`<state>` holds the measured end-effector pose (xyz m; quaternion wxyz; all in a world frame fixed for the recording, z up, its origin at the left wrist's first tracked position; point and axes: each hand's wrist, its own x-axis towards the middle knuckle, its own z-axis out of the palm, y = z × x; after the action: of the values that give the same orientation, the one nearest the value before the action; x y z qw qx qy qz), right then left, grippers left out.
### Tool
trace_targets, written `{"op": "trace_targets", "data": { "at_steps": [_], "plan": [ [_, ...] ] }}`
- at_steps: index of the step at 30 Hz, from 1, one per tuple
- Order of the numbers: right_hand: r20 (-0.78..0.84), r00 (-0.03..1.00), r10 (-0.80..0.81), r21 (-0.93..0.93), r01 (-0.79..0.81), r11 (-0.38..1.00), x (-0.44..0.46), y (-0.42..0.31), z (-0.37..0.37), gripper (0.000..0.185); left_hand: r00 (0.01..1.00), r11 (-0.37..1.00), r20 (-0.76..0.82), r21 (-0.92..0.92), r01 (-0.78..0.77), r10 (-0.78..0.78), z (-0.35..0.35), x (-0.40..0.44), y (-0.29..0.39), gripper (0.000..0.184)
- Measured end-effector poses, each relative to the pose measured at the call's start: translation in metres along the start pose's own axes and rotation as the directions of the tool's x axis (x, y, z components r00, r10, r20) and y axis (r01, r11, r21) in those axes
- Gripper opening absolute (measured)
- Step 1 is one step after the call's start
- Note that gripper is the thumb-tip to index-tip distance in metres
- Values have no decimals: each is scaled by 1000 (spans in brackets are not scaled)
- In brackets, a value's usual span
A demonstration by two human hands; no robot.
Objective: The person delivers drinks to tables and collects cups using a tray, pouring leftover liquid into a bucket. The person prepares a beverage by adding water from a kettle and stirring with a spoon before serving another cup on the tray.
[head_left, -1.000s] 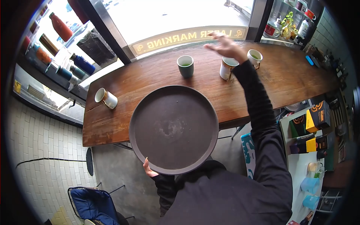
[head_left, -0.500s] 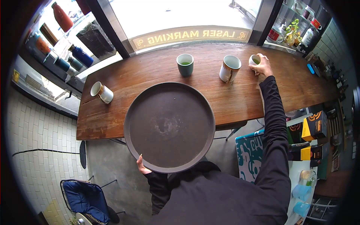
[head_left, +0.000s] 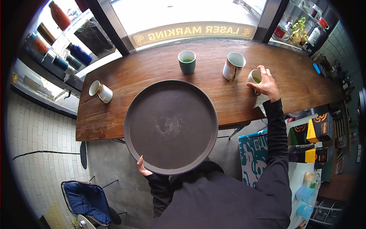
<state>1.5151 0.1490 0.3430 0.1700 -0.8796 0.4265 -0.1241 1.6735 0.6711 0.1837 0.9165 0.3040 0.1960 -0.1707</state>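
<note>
A round dark brown tray (head_left: pixel 171 126) is held by my left hand (head_left: pixel 142 167), thumb over its lower left rim and the other fingers hidden beneath. Nothing stands on the tray. My right hand (head_left: pixel 269 86) is wrapped round a small white cup (head_left: pixel 251 78) with green liquid inside, over the right part of the wooden table. To its left stands a tall white mug (head_left: pixel 230 68) with a brown drip pattern and a handle. A dark green cup (head_left: pixel 187 65), also holding green liquid, stands behind the tray. At the far left is another white and brown mug (head_left: pixel 102 92).
The wooden table (head_left: pixel 141 63) runs along the window. A blue cushioned chair (head_left: pixel 85 200) stands at lower left. On the right, black and yellow boxes (head_left: pixel 319 128) sit beside a teal patterned panel (head_left: pixel 249 158). Shelves of bottles and mugs flank the window.
My right hand has drawn the small white cup toward me and slightly left, off its earlier spot. The tray stays in my left hand, nearly unmoved.
</note>
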Motion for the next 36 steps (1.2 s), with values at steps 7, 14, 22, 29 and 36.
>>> {"op": "trace_targets", "data": {
  "at_steps": [7, 14, 22, 29, 36],
  "plan": [
    [-63, 977, -205, 127, 212, 969, 17, -28, -29, 98, 997, 993, 8, 89, -77, 76, 4, -1, 3, 28],
    [39, 952, -302, 179, 291, 940, 55, -65, 2, 90, 998, 998, 22, 31, -58, 58, 27, -17, 0, 26],
    [-127, 982, -138, 198, 161, 967, 93, -33, -23, 69, 999, 999, 20, -3, -45, 45, 25, -15, 1, 28],
    [-198, 964, 178, 72, -167, 983, 110, 31, -67, 75, 997, 999, 56, -12, -50, 51, 14, -9, 0, 29],
    [-140, 942, 306, 178, -280, 943, 112, 82, -56, 78, 991, 999, 128, -32, -43, 47, 18, -12, -2, 30]
  ]
}}
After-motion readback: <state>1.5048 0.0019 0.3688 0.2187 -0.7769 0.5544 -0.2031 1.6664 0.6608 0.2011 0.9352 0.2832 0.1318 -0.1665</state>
